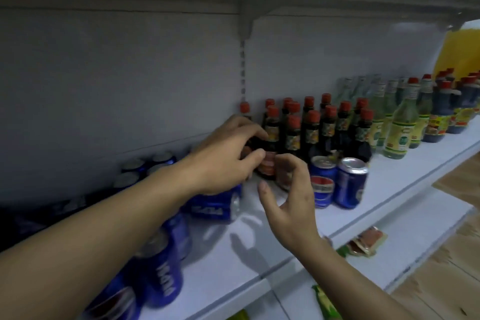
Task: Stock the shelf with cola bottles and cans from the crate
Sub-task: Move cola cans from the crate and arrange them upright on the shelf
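On the shelf (298,218), cans (337,182) sit right of both empty, loosely curled grips

Glossy metal cans (350,182); smooth white shelf (259,249)

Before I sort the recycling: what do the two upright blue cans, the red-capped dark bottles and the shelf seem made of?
Blue cans: probably aluminium, with bare silvery tops and glossy printed sides.
Dark bottles: glossy and see-through dark; glass or plastic, blur leaves it open. Caps look like red plastic.
Shelf: likely painted metal, smooth matte white, with a slotted upright and bracket behind.
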